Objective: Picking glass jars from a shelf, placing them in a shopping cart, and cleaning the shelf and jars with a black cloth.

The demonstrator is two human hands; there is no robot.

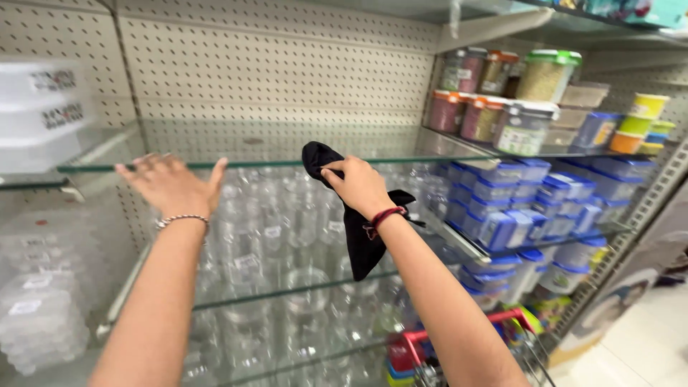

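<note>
My right hand (358, 185) grips a black cloth (362, 240) and presses its bunched end against the front edge of a bare glass shelf (272, 143). The rest of the cloth hangs down under my wrist, which wears a red band. My left hand (172, 183) rests open on the same shelf's front edge to the left, fingers spread, with a beaded bracelet at the wrist.
Clear glass jars (287, 236) fill the shelves below. Blue-lidded plastic containers (530, 201) and lidded storage jars (502, 100) stand at the right. White plastic boxes (43, 107) are stacked at the left. A red shopping trolley (459, 344) sits below. Pegboard wall lies behind.
</note>
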